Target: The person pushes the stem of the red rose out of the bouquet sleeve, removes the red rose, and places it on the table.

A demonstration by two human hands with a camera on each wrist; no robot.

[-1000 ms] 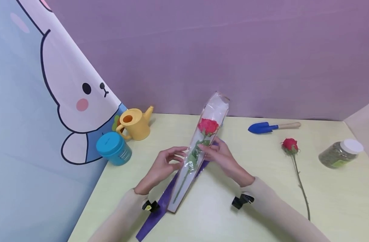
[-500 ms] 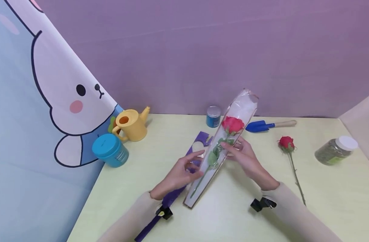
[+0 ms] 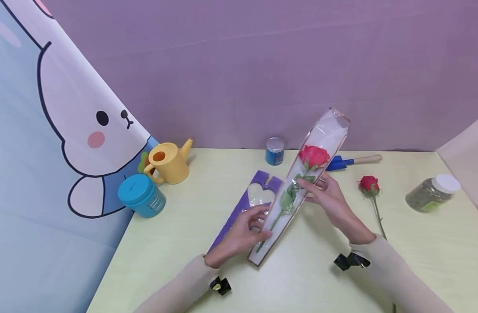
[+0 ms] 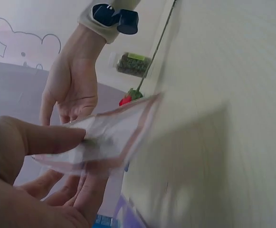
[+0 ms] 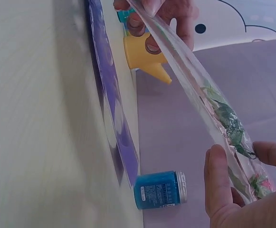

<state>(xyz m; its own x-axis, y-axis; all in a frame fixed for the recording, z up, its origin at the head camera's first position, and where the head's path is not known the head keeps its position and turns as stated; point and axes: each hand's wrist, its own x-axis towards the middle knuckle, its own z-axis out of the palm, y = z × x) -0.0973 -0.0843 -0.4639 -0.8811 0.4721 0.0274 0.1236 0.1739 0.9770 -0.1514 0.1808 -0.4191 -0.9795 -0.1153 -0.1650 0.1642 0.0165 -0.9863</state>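
though film-wrapped, rose [image 3: 287, 201] bright pinkish-red

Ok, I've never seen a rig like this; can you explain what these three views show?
No robot here: a person's bare left hand and right hand hold a wrapped rose between them. The wide picture comes from a head-worn camera; each close-up comes from a wrist camera. On the table are a purple wrapper, a loose rose, a blue trowel, a yellow watering can, a teal jar, a small blue jar and a white-lidded jar.
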